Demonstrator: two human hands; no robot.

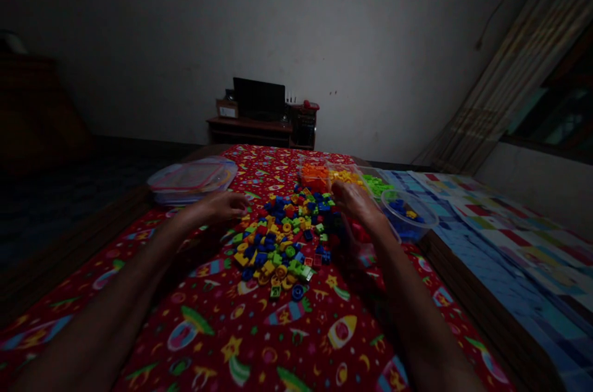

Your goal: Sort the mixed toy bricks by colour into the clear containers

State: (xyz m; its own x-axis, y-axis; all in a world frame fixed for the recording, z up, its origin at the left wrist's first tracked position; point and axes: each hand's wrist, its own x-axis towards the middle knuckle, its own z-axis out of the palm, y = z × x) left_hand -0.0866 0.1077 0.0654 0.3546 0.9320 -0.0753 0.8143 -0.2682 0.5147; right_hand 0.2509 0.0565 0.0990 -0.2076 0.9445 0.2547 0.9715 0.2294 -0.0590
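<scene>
Sorting is underway: the left hand (222,205), fingers loosely spread, rests on the toy brick pile (282,237) at mid-bed. The right hand (354,200) hovers by the tubs (407,210); its grip cannot be told. Next calls for picking one colour.

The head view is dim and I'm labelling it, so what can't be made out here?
- Right hand: fingertips blur into the brick pile; whether it holds a piece is unclear.
- Left hand: palm down, underside hidden.
- Clear tub with blue pieces: near side hidden by the right wrist.
- Stack of lids: count too dim.
- Shelf items: too small.
</scene>
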